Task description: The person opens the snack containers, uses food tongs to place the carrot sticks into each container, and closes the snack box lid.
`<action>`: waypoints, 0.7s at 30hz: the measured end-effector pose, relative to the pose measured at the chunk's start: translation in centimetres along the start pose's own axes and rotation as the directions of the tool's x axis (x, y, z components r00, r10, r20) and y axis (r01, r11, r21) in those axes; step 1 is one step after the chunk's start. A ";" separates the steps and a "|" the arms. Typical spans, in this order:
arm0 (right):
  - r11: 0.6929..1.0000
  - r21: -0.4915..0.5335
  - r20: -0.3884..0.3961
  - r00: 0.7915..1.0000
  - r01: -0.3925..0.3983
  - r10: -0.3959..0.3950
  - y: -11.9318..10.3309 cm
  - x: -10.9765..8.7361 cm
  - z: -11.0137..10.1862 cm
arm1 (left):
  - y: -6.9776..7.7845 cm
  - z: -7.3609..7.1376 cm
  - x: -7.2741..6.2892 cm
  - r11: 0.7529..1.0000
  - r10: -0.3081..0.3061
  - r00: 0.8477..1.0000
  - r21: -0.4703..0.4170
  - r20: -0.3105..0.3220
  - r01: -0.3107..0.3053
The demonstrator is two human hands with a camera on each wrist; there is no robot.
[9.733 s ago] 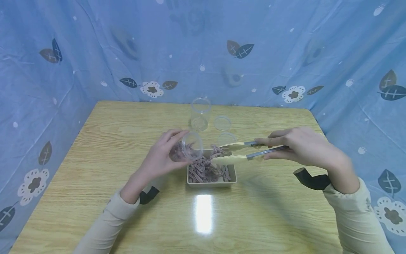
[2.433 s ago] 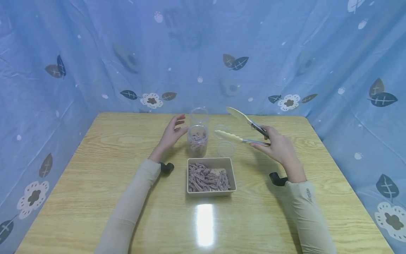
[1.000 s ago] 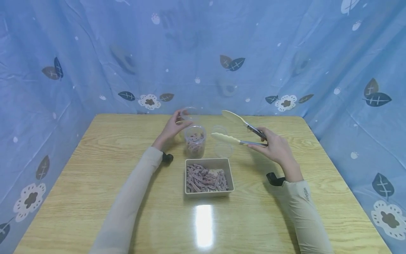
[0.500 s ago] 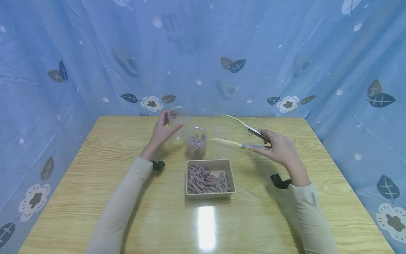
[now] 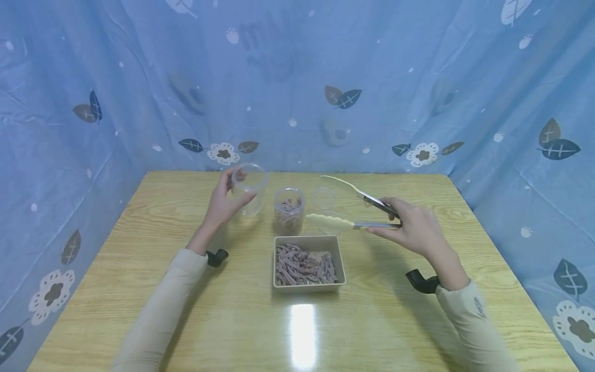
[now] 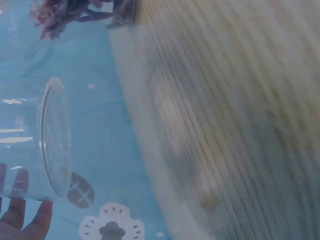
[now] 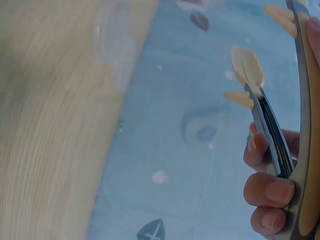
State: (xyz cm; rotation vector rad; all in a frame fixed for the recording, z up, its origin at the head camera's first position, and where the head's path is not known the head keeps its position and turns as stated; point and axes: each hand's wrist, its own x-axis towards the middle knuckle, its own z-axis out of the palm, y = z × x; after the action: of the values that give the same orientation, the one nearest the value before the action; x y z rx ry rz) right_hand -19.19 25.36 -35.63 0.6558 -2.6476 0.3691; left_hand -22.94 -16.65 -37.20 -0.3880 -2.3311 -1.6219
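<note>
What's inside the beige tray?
Piled purplish-grey strips lie in the beige tray, with a pale patch showing among them; whether that's tray floor or contents, I can't tell. Whatever lies beneath the strips is covered.

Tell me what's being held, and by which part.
Left grip: empty clear jar, by its upper side. Right grip: cream-tipped tongs, by their metal handles.

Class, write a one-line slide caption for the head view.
Left hand holds an empty jar, right hand holds open tongs, near a box of purplish strips.
</note>
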 end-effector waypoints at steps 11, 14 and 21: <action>0.999 -0.031 0.016 1.000 0.015 -0.014 -1.9 -1.5 -0.5 | -0.3 -1.1 -2.1 0.999 0.001 1.000 0.048 0.030 -0.003; 0.999 -0.034 0.023 0.999 0.034 -0.033 -2.3 -1.9 -0.5 | -1.5 -1.2 -2.6 0.995 -0.021 0.999 0.099 0.049 0.016; 0.991 -0.042 0.028 0.992 0.128 -0.127 -3.3 -3.1 -0.5 | -1.9 -1.5 -4.4 0.974 -0.042 0.994 0.227 0.101 0.018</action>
State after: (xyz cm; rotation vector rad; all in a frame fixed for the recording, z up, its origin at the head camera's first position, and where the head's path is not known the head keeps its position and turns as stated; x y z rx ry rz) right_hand -14.87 23.88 -36.00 0.8154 -2.6126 0.2667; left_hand -19.42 -18.91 -39.96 -0.3983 -2.5776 -1.3581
